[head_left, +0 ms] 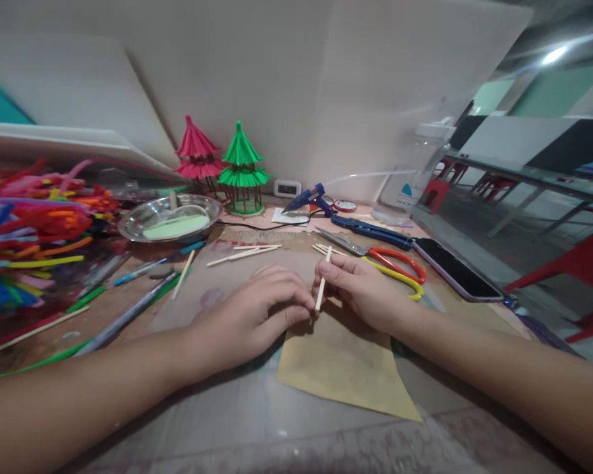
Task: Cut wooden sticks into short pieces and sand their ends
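Note:
My right hand (356, 286) pinches a short pale wooden stick (323, 280), held almost upright and leaning slightly. Beside the stick's lower end, the thumb and fingers of my left hand (271, 306) are pressed together; what they grip, if anything, is too small to make out. Under both hands lies a sheet of yellow paper (346, 368) on the covered tabletop. More cut wooden sticks (247, 254) lie just beyond my left hand. Scissors (375, 253) with red and yellow handles rest beyond my right hand.
Colourful pipe cleaners (29, 243) heap at left, near a metal plate (128, 227). Pink (197, 155) and green (240, 171) pagoda models stand behind, with a blue glue gun (309, 199) and small clock (287, 188). Blue-handled pliers (370, 232), phone (457, 268) and bottle (400, 191) sit at right.

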Demonstrator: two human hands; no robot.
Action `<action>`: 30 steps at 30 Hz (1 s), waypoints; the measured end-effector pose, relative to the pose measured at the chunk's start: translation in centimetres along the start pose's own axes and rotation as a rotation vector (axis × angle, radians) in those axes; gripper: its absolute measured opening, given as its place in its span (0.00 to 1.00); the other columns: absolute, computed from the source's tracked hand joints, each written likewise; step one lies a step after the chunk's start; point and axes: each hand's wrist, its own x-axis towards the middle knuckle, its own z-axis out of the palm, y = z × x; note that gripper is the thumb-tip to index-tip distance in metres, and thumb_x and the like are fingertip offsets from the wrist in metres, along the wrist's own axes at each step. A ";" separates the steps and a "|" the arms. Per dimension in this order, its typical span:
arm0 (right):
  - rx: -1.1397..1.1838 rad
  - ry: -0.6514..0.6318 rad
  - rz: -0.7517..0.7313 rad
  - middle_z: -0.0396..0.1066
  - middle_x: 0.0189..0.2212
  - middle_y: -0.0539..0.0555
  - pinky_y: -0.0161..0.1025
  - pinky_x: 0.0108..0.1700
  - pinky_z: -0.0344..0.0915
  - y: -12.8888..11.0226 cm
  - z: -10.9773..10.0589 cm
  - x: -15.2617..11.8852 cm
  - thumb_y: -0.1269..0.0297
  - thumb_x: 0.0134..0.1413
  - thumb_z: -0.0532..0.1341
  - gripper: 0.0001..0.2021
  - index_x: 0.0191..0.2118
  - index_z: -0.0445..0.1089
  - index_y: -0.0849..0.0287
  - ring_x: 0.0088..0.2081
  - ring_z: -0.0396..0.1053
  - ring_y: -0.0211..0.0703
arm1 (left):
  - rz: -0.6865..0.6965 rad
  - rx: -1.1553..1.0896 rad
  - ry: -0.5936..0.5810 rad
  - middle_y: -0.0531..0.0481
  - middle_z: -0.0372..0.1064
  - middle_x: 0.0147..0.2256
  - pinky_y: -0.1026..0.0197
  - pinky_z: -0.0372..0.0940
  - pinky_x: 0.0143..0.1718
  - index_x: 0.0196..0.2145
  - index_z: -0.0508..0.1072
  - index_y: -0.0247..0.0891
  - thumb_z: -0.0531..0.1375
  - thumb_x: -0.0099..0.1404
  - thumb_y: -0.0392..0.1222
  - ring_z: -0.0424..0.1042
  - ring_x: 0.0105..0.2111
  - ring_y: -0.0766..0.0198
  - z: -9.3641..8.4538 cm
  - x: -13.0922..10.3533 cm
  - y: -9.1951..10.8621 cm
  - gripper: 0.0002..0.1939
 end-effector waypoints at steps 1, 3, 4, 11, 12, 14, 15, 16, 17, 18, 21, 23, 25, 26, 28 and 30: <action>-0.002 -0.005 0.001 0.73 0.23 0.49 0.34 0.33 0.67 0.0 0.0 0.0 0.47 0.54 0.69 0.19 0.29 0.70 0.60 0.26 0.70 0.35 | -0.014 -0.008 -0.004 0.51 0.75 0.39 0.57 0.63 0.51 0.38 0.74 0.39 0.58 0.72 0.36 0.72 0.44 0.61 0.0 0.0 0.0 0.05; -0.019 -0.011 0.000 0.73 0.23 0.48 0.34 0.33 0.67 -0.2 0.0 -0.1 0.48 0.53 0.70 0.18 0.29 0.71 0.59 0.26 0.70 0.35 | -0.036 -0.008 -0.015 0.52 0.75 0.38 0.57 0.63 0.50 0.38 0.76 0.40 0.61 0.71 0.38 0.72 0.44 0.61 0.1 0.1 0.0 0.04; -0.027 -0.013 0.002 0.73 0.23 0.48 0.34 0.33 0.67 -0.2 0.1 -0.1 0.48 0.53 0.70 0.18 0.29 0.71 0.59 0.25 0.70 0.35 | -0.047 -0.004 -0.020 0.52 0.74 0.38 0.57 0.63 0.50 0.37 0.76 0.40 0.61 0.70 0.38 0.72 0.44 0.61 0.2 0.1 0.0 0.04; -0.066 -0.028 0.006 0.73 0.22 0.48 0.35 0.32 0.68 -0.5 0.3 -0.2 0.47 0.53 0.70 0.18 0.29 0.70 0.58 0.25 0.70 0.35 | -0.053 -0.001 -0.005 0.52 0.74 0.37 0.58 0.64 0.49 0.37 0.78 0.40 0.64 0.69 0.41 0.72 0.43 0.61 0.3 0.0 -0.3 0.04; -0.071 -0.030 0.003 0.73 0.22 0.47 0.35 0.32 0.68 -0.5 0.3 -0.2 0.47 0.54 0.70 0.18 0.30 0.70 0.58 0.25 0.71 0.35 | -0.050 0.002 -0.004 0.52 0.74 0.37 0.58 0.63 0.49 0.37 0.78 0.40 0.64 0.69 0.41 0.72 0.43 0.61 0.3 0.0 -0.3 0.04; -0.088 -0.032 -0.003 0.73 0.22 0.47 0.34 0.32 0.68 -0.5 0.3 -0.2 0.47 0.54 0.69 0.18 0.30 0.70 0.58 0.25 0.71 0.34 | -0.045 0.012 -0.006 0.52 0.74 0.37 0.58 0.63 0.48 0.37 0.78 0.40 0.63 0.69 0.41 0.72 0.43 0.61 0.2 0.0 -0.4 0.04; -0.100 -0.031 -0.007 0.73 0.22 0.47 0.34 0.31 0.67 -0.5 0.3 -0.2 0.47 0.54 0.69 0.18 0.30 0.70 0.58 0.25 0.70 0.34 | -0.042 0.016 -0.010 0.52 0.74 0.37 0.58 0.63 0.49 0.37 0.78 0.40 0.63 0.70 0.41 0.72 0.43 0.61 0.2 0.0 -0.4 0.04; -0.111 -0.030 -0.010 0.73 0.22 0.47 0.33 0.31 0.67 -0.5 0.3 -0.2 0.47 0.54 0.69 0.18 0.30 0.70 0.58 0.24 0.70 0.34 | -0.040 0.020 -0.014 0.52 0.74 0.37 0.58 0.63 0.49 0.37 0.78 0.40 0.62 0.70 0.41 0.72 0.43 0.61 0.2 0.0 -0.3 0.05; -0.117 -0.030 -0.012 0.73 0.22 0.47 0.33 0.31 0.67 -0.5 0.3 -0.2 0.47 0.54 0.69 0.18 0.30 0.70 0.58 0.24 0.70 0.34 | -0.039 0.024 -0.016 0.52 0.74 0.38 0.58 0.63 0.49 0.37 0.78 0.40 0.62 0.71 0.41 0.72 0.43 0.61 0.2 0.0 -0.3 0.05; -0.119 -0.031 -0.014 0.73 0.22 0.47 0.33 0.30 0.67 -0.5 0.2 -0.2 0.47 0.54 0.69 0.18 0.30 0.70 0.58 0.24 0.70 0.34 | -0.038 0.028 -0.018 0.51 0.75 0.38 0.57 0.63 0.49 0.37 0.78 0.40 0.61 0.71 0.41 0.72 0.44 0.61 0.2 0.0 -0.3 0.06; -0.098 -0.021 -0.018 0.74 0.22 0.47 0.33 0.30 0.67 -0.4 0.2 -0.2 0.47 0.55 0.69 0.18 0.31 0.70 0.58 0.24 0.71 0.34 | -0.045 0.034 -0.014 0.51 0.75 0.38 0.58 0.64 0.49 0.38 0.77 0.40 0.58 0.72 0.40 0.72 0.44 0.61 0.1 0.1 -0.1 0.08; -0.086 0.016 -0.041 0.74 0.21 0.47 0.33 0.30 0.68 -0.4 0.2 -0.3 0.47 0.55 0.69 0.18 0.31 0.69 0.58 0.24 0.71 0.35 | -0.055 0.042 -0.003 0.52 0.75 0.38 0.59 0.64 0.48 0.38 0.77 0.40 0.58 0.72 0.38 0.72 0.43 0.62 0.1 0.2 0.0 0.08; -0.079 0.053 -0.071 0.74 0.21 0.47 0.33 0.30 0.68 -0.4 0.1 -0.4 0.47 0.55 0.69 0.18 0.31 0.68 0.57 0.24 0.72 0.35 | -0.058 0.062 0.023 0.52 0.76 0.38 0.60 0.64 0.47 0.37 0.76 0.40 0.58 0.71 0.37 0.72 0.42 0.63 0.1 0.2 0.1 0.06; -0.077 0.064 -0.082 0.74 0.21 0.46 0.33 0.30 0.68 -0.5 0.1 -0.4 0.47 0.55 0.69 0.18 0.31 0.68 0.57 0.24 0.72 0.35 | -0.059 0.073 0.039 0.53 0.76 0.38 0.60 0.64 0.46 0.37 0.76 0.40 0.59 0.70 0.37 0.72 0.42 0.63 0.1 0.3 0.1 0.05; -0.073 0.069 -0.086 0.74 0.20 0.47 0.33 0.30 0.69 -0.5 0.1 -0.4 0.47 0.55 0.69 0.19 0.31 0.67 0.57 0.24 0.72 0.35 | -0.067 0.091 0.074 0.53 0.75 0.37 0.61 0.64 0.46 0.38 0.77 0.40 0.60 0.69 0.37 0.72 0.42 0.63 0.1 0.3 0.0 0.04; -0.081 0.073 -0.079 0.74 0.20 0.47 0.33 0.30 0.69 -0.6 0.1 -0.5 0.46 0.53 0.69 0.19 0.31 0.67 0.57 0.23 0.72 0.35 | -0.083 0.094 0.092 0.54 0.75 0.37 0.61 0.64 0.45 0.38 0.77 0.41 0.61 0.68 0.37 0.72 0.41 0.64 0.2 0.3 -0.1 0.04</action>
